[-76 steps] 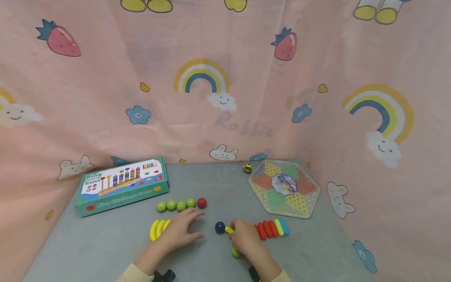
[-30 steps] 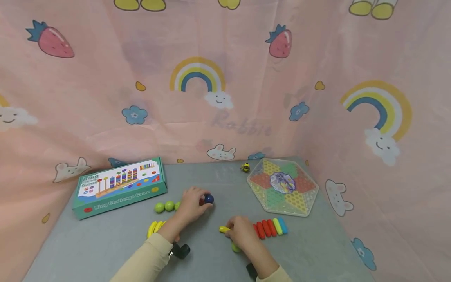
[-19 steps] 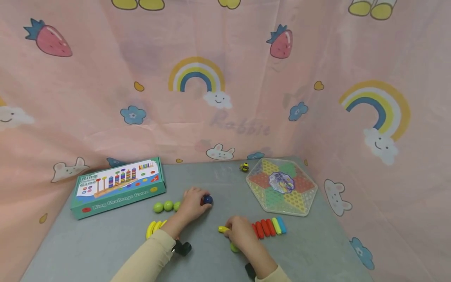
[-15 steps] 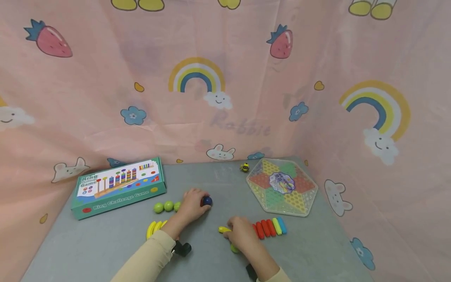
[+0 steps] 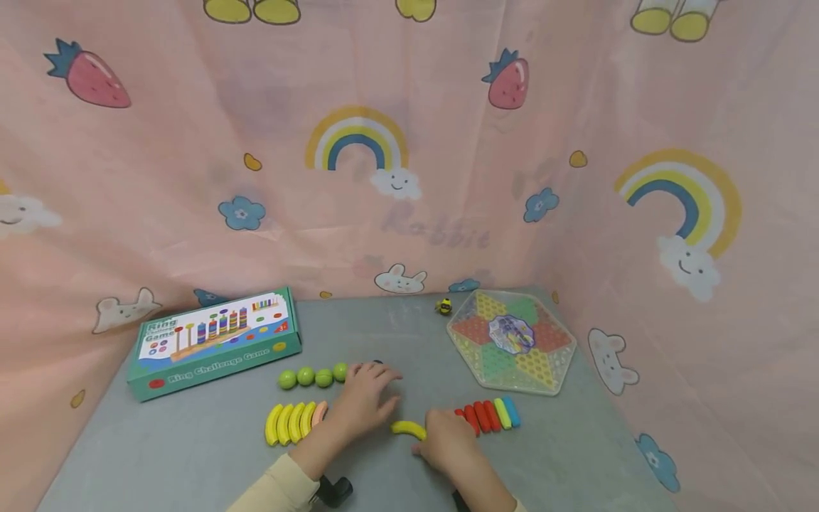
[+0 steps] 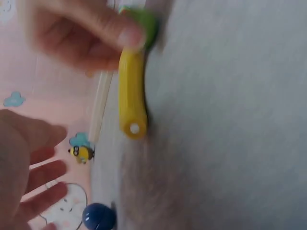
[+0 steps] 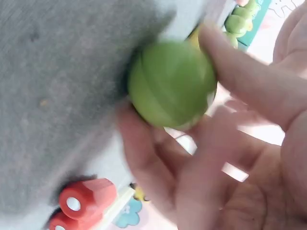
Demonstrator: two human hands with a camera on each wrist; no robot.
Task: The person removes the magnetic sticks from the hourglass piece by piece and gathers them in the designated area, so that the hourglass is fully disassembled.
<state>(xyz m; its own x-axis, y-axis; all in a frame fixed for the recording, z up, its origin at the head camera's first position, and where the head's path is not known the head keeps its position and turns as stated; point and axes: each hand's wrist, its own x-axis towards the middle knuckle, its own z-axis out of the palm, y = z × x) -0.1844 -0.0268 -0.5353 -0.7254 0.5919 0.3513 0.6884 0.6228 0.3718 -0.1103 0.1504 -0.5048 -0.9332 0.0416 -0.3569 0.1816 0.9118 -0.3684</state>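
Observation:
In the head view my left hand [image 5: 365, 398] is held over the table, fingers spread and holding nothing. Just beyond its fingertips sits a dark blue ball [image 6: 99, 216], mostly covered in the head view. My right hand [image 5: 451, 441] pinches a green ball [image 7: 172, 84] between thumb and curled fingers, low at the table; the head view hides this ball. Beside it lies a yellow toy banana [image 5: 408, 429] with a hole in its end. To the left are several green balls [image 5: 306, 376] in a row and several yellow bananas [image 5: 284, 424] with a pinkish-orange piece [image 5: 319, 413].
Right of my right hand are several red pieces [image 5: 488, 415], a yellow-green one [image 5: 502, 413] and a blue one [image 5: 512, 411]. A green game box [image 5: 217, 366] stands back left. A hexagonal board [image 5: 512, 341] and small bee figure [image 5: 444, 306] are at the back right.
My left hand carried the blue ball to the end of the green row, let it go and drew back. My right hand released the yellow banana and moved onto the green ball.

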